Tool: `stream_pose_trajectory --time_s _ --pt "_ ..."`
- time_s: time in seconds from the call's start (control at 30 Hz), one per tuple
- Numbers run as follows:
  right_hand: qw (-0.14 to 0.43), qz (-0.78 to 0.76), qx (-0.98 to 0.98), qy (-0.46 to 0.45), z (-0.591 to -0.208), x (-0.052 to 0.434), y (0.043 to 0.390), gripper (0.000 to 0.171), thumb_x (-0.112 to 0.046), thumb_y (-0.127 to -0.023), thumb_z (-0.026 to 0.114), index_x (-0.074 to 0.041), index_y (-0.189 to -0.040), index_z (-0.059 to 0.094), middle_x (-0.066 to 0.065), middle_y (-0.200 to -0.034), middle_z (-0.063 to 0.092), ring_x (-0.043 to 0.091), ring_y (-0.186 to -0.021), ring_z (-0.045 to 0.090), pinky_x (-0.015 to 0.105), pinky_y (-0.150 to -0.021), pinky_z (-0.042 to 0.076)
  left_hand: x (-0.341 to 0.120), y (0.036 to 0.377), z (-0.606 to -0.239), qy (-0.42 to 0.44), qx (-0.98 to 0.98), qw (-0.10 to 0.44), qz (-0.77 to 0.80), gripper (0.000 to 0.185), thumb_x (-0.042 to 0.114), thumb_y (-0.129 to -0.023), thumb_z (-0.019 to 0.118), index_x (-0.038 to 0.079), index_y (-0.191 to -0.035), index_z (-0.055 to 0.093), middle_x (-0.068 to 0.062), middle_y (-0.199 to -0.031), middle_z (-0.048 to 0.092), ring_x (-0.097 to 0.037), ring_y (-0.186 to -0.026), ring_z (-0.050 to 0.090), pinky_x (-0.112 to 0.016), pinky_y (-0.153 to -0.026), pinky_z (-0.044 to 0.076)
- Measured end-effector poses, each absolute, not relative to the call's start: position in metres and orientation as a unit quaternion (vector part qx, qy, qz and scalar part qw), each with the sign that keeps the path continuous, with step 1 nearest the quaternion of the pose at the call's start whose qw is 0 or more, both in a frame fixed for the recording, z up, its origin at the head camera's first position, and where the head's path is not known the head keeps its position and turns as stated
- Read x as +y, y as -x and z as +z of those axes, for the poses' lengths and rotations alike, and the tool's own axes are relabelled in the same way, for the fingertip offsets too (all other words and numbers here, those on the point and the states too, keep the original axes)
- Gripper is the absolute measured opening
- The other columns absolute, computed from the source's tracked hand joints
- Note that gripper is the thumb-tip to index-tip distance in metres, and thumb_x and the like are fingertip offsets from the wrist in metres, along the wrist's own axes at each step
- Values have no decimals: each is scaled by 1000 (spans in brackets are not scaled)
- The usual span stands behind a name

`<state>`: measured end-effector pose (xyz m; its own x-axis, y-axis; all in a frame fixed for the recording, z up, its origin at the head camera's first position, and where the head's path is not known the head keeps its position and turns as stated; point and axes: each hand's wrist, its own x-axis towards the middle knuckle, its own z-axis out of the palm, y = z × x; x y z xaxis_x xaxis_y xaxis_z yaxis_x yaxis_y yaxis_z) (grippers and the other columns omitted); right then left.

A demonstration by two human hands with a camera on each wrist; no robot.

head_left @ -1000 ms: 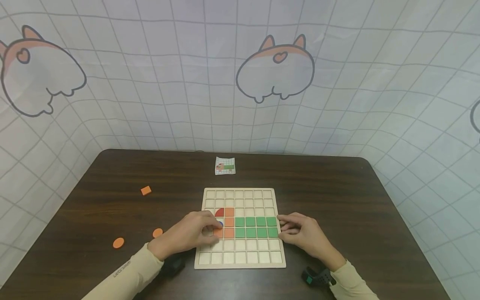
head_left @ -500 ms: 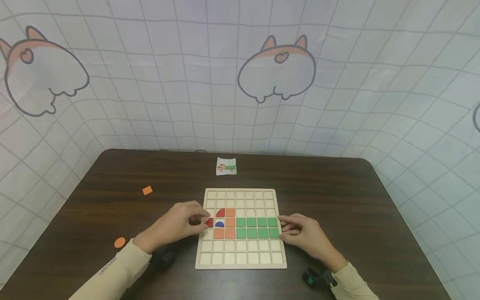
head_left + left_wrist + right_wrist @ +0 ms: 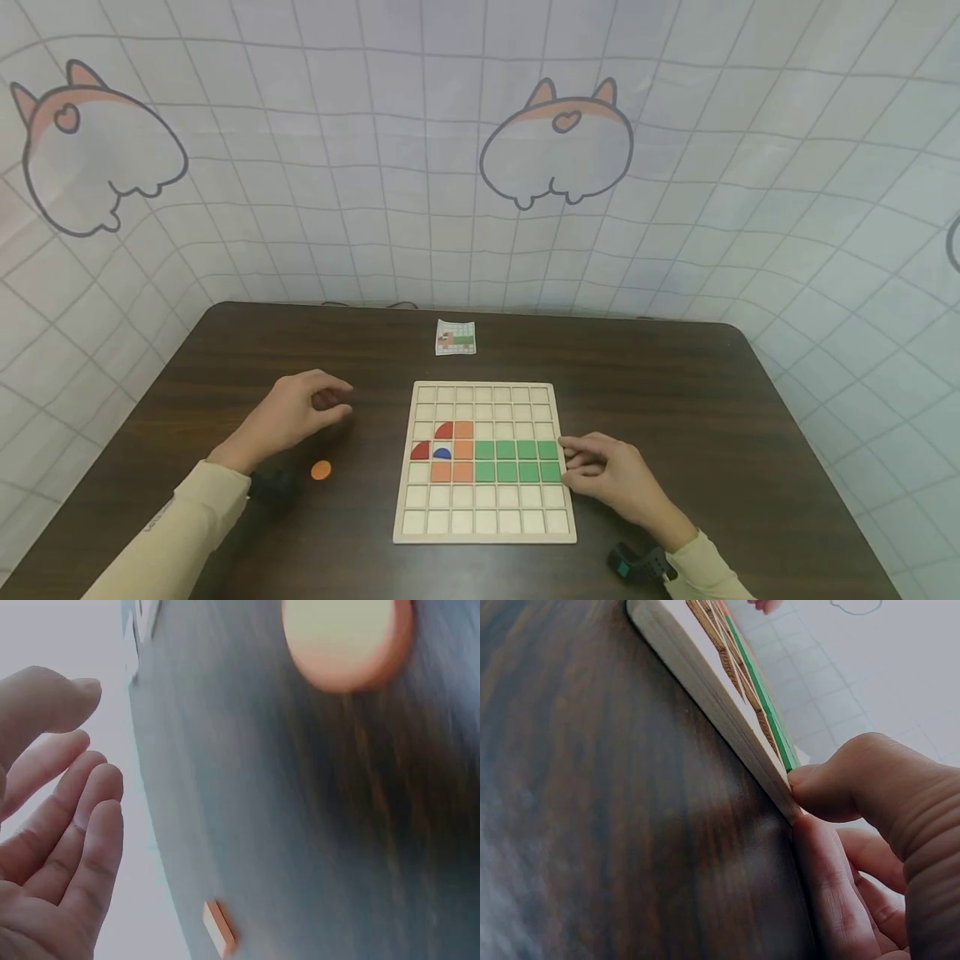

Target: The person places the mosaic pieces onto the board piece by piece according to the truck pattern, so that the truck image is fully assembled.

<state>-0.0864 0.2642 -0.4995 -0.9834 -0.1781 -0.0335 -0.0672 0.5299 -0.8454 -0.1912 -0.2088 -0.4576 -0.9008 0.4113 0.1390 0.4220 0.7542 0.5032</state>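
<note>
My left hand (image 3: 292, 412) hovers over the left part of the table with nothing in it, thumb and fingers apart. In the left wrist view an orange round piece (image 3: 345, 637) and a small orange rectangular piece (image 3: 218, 928) lie under it. My right hand (image 3: 618, 479) rests its thumb and index fingertips against the right edge of a wooden grid board (image 3: 483, 536). Set in the board are green squares (image 3: 517, 461), orange squares (image 3: 452, 472), two red quarter-circle pieces (image 3: 421, 451) and a blue half-circle piece (image 3: 442, 454).
A small printed pattern card (image 3: 455, 338) lies behind the board, near the table's back edge. An orange disc (image 3: 321, 470) sits on the dark table (image 3: 637, 367) left of the board. A black wrist strap (image 3: 641, 564) is by the right wrist.
My left hand has let go of a red quarter-circle piece in the board's left column and moved away to the left. The right hand stays at the board's edge.
</note>
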Motion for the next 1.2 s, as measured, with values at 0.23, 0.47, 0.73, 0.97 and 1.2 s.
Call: stream_pose_trajectory --time_s 0.23,0.47,0.73,0.97,1.2 --pt "59 -482 871 73 -501 264 86 48 -15 -86 81 -7 -132 70 5 -109 70 1 -93 68 17 -84 60 -235 203 -462 181 -943 10 -277 34 22 -94 76 9 -125 72 -11 -113 74 -26 -99 71 -47 -84 60" --pt "49 -479 873 79 -502 264 87 48 -14 -86 81 -6 -132 70 6 -108 70 1 -92 68 18 -83 60 -256 213 -464 138 -947 15 -289 35 24 -95 74 6 -125 72 -11 -108 77 -27 -98 74 -41 -80 60" --pt "57 -483 870 76 -499 265 87 49 -17 -86 82 -6 -133 69 7 -109 70 1 -93 68 17 -84 60 -271 221 -470 109 -954 19 -280 51 40 -96 73 2 -130 68 -19 -113 77 -36 -104 74 -57 -91 56" --pt "59 -482 871 77 -499 265 87 49 -17 -87 81 -7 -134 69 7 -109 70 1 -93 67 17 -83 60 -278 226 -476 102 -954 -13 -281 56 31 -94 75 -1 -137 61 -26 -125 70 -40 -112 69 -58 -93 56" --pt "66 -478 873 68 -501 265 87 49 -18 -87 81 -10 -134 70 4 -110 70 1 -93 67 18 -84 60 -279 232 -482 104 -956 -29 -273 61 38 -94 75 -2 -139 60 -27 -126 69 -41 -113 68 -58 -92 56"
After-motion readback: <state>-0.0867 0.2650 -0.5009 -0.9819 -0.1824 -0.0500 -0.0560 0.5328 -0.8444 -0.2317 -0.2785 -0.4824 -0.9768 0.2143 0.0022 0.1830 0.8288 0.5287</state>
